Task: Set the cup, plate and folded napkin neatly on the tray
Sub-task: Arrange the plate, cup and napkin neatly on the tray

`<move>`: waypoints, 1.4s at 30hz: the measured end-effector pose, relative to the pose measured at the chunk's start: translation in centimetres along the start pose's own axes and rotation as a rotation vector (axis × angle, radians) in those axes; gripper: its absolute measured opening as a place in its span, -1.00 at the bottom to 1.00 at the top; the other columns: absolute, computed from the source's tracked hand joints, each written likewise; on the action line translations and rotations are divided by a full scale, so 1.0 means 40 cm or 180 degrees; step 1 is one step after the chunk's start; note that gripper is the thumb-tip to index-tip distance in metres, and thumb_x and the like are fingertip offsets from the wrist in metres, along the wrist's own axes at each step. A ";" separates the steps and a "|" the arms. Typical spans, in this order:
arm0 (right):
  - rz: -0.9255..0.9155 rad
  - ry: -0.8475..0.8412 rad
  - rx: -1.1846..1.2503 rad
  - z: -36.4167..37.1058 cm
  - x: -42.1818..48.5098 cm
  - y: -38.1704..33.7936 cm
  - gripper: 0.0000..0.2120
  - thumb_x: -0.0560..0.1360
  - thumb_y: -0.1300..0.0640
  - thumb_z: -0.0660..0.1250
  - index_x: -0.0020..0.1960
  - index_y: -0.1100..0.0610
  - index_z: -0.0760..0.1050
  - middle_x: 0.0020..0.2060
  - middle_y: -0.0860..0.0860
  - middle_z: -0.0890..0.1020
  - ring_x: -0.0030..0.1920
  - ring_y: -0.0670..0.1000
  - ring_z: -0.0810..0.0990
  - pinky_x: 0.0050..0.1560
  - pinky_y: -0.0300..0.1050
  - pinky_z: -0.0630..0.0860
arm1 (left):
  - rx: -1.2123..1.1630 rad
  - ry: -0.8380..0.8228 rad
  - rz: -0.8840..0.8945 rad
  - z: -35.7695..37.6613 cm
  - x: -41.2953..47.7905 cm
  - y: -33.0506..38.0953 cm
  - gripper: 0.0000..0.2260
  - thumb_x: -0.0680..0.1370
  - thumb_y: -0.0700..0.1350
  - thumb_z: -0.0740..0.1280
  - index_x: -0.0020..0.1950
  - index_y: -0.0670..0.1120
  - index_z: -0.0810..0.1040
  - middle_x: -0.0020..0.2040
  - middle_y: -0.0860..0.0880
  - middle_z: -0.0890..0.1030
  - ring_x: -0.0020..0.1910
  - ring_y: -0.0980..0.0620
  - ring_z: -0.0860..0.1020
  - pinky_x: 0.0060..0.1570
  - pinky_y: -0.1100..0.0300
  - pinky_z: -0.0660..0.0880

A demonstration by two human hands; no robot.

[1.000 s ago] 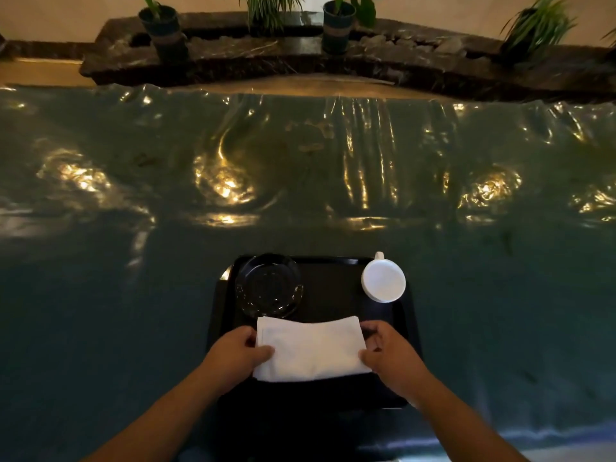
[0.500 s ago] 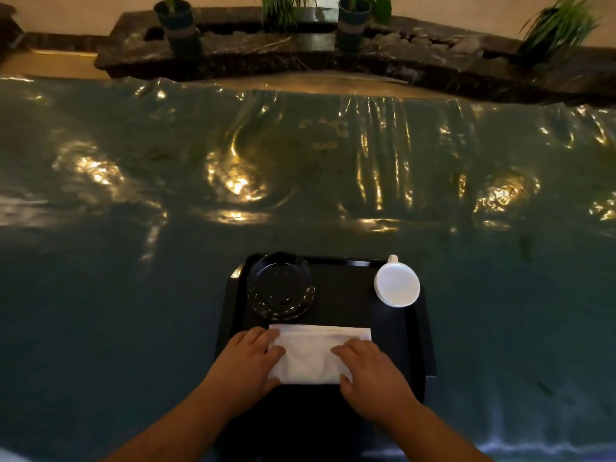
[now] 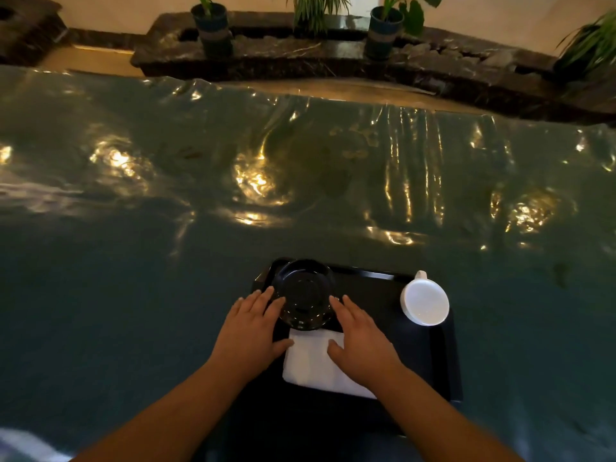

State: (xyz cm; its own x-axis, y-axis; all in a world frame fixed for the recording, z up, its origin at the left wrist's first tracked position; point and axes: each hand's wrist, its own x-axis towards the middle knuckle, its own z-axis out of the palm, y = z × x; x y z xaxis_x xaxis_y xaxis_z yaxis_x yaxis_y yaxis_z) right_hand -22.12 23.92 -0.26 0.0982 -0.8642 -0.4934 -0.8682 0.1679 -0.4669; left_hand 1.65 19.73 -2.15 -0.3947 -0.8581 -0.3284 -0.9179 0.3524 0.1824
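Observation:
A black tray (image 3: 373, 288) lies on the table's near side. On its far left stands a dark glass plate (image 3: 305, 291). A white cup (image 3: 425, 301) sits on the tray's far right, handle pointing away. The folded white napkin (image 3: 310, 358) lies flat just in front of the plate. My left hand (image 3: 250, 331) and my right hand (image 3: 363, 341) flank the plate, fingers spread and reaching its left and right rim. Both thumbs rest over the napkin's edges. Neither hand grips anything that I can see.
The table is covered by a shiny, wrinkled green plastic sheet (image 3: 300, 178) with bright reflections. Beyond its far edge runs a dark stone ledge (image 3: 300, 58) with potted plants (image 3: 213, 28).
Both hands have left the napkin and moved forward to either side of the plate. The napkin now lies folded smaller, close to the plate. The camera has shifted left.

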 end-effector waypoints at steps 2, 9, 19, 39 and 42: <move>0.0037 -0.0109 0.0028 0.002 0.013 -0.005 -0.19 0.57 -0.04 0.34 0.65 -0.13 -0.07 0.65 0.02 -0.01 0.61 0.09 0.05 0.53 0.03 0.18 | 0.0031 -0.0017 0.0005 -0.003 0.011 -0.001 -0.26 0.54 0.38 0.23 0.62 0.05 0.17 0.65 -0.06 0.12 0.61 -0.10 0.10 0.57 -0.11 0.02; 0.0142 -0.0137 0.0059 0.015 0.030 -0.018 -0.18 0.56 -0.06 0.35 0.64 -0.17 -0.07 0.66 0.01 -0.02 0.61 0.10 0.07 0.52 0.05 0.23 | 0.0129 -0.0029 -0.0077 -0.018 0.026 0.003 -0.29 0.57 0.36 0.20 0.62 0.05 0.14 0.66 -0.05 0.10 0.62 -0.08 0.04 0.58 -0.10 -0.01; -0.0021 0.0198 -0.0204 0.021 0.054 -0.032 -0.20 0.59 -0.11 0.30 0.64 -0.15 -0.14 0.66 0.02 -0.08 0.63 0.10 -0.03 0.53 0.08 0.16 | 0.0073 0.0057 -0.0101 -0.025 0.050 -0.014 -0.29 0.55 0.31 0.28 0.60 0.03 0.19 0.65 -0.06 0.14 0.61 -0.09 0.09 0.58 -0.11 0.04; -0.0036 0.0045 -0.0474 0.031 0.035 0.034 -0.30 0.61 -0.06 0.26 0.65 -0.09 -0.01 0.64 -0.05 -0.22 0.62 0.12 -0.05 0.56 0.08 0.09 | 0.0124 -0.0007 -0.0045 -0.014 0.085 0.025 -0.23 0.51 0.38 0.27 0.61 0.04 0.19 0.65 -0.05 0.14 0.62 -0.08 0.07 0.58 -0.12 -0.04; -0.0027 0.0063 -0.0447 0.027 0.029 0.050 -0.28 0.61 -0.05 0.26 0.65 -0.09 -0.05 0.64 -0.06 -0.22 0.63 0.11 -0.06 0.56 0.07 0.08 | 0.0067 -0.0004 -0.0010 -0.015 0.091 0.039 -0.23 0.51 0.37 0.29 0.61 0.03 0.19 0.65 -0.06 0.14 0.62 -0.08 0.09 0.58 -0.09 -0.04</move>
State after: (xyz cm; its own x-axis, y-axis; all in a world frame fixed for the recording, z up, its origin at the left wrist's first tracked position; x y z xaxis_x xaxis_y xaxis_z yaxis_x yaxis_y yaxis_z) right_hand -23.22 23.77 -2.54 0.0973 -0.8748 -0.4746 -0.9271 0.0938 -0.3629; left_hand -1.19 16.93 -2.50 -0.3919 -0.8588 -0.3301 -0.9198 0.3575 0.1618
